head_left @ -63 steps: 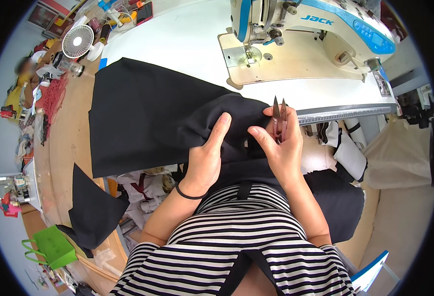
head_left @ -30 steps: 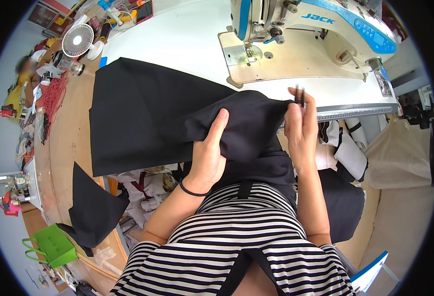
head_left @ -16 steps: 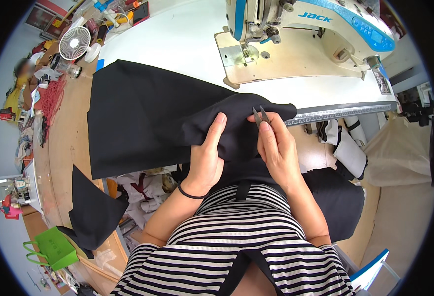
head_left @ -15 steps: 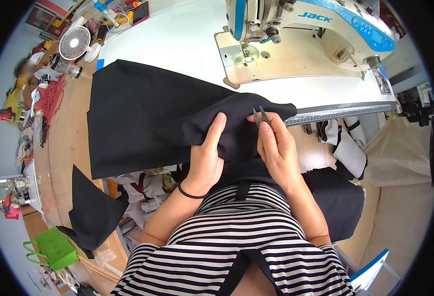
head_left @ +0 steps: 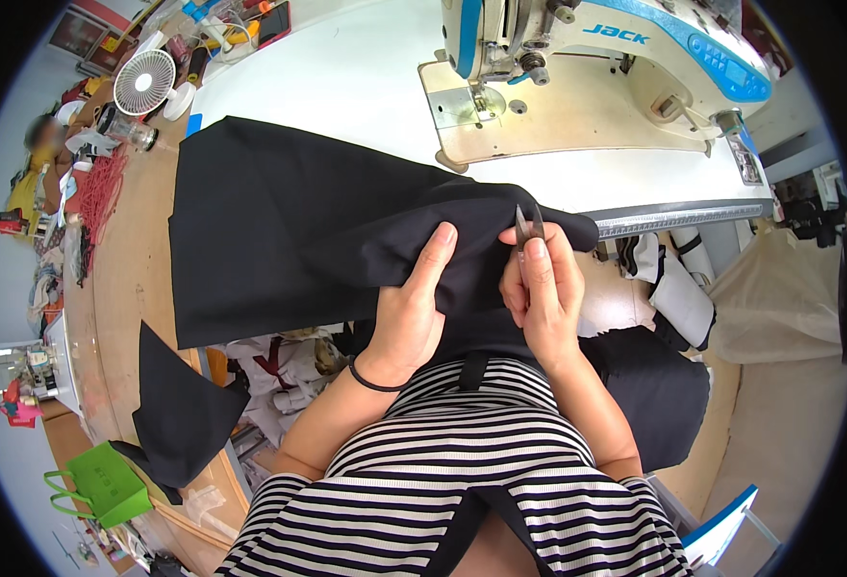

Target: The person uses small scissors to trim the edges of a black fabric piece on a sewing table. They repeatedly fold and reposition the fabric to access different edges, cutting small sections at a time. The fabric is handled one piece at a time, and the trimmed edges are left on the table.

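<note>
A large piece of black fabric (head_left: pixel 269 231) lies over the front of the white sewing table and hangs toward my lap. My left hand (head_left: pixel 407 317) grips its near part, thumb on top and the other fingers hidden beneath the cloth. In my right hand (head_left: pixel 546 298) is a pair of thread snips (head_left: pixel 527 231), their two pointed blades slightly apart and pointing away from me. The fingers of that hand are curled around the snips, right at the fabric's folded right end. Whether they also pinch the cloth cannot be made out.
A white and blue sewing machine (head_left: pixel 625 77) stands at the back right, a ruler strip (head_left: pixel 683 219) along the table's front edge. At left are a small white fan (head_left: pixel 146 82), another black fabric piece (head_left: pixel 183 409) and a green bag (head_left: pixel 106 484). Folded black cloth (head_left: pixel 649 394) lies at right.
Both hands have shifted a little to the right, drawing the fabric's right end along. The snips have turned more upright in my right hand.
</note>
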### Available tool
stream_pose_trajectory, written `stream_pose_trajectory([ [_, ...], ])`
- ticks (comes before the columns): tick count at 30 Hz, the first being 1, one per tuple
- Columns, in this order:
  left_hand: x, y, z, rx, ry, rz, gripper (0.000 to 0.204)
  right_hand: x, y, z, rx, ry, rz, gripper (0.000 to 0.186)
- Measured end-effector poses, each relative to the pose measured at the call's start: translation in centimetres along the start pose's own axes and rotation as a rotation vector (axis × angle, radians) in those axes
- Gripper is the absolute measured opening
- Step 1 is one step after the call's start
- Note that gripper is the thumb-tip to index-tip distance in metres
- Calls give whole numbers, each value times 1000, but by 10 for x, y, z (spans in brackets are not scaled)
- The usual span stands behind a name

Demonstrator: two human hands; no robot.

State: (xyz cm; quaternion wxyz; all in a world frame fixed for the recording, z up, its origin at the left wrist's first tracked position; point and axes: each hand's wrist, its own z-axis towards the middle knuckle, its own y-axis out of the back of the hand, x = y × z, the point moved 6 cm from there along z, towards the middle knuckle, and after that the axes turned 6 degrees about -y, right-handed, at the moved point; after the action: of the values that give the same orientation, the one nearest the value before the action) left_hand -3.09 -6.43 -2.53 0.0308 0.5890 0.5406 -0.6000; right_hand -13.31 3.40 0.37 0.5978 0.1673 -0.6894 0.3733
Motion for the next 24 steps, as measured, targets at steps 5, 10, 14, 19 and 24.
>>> stream_pose_trajectory([
  [5,-13,7,0,241,-416,830,61,18,29,10,-85,128,147,25],
  [10,-11,4,1,229,-408,869,63,18,14,7,-164,116,-523,48],
  [14,-6,-1,1,-17,-48,-4,35,30,4,14,-183,94,-632,29],
  [19,-7,3,0,65,-184,116,25,30,0,18,-180,243,-629,15],
  [24,-11,-1,1,63,-196,152,24,29,3,17,-174,232,-587,16],
])
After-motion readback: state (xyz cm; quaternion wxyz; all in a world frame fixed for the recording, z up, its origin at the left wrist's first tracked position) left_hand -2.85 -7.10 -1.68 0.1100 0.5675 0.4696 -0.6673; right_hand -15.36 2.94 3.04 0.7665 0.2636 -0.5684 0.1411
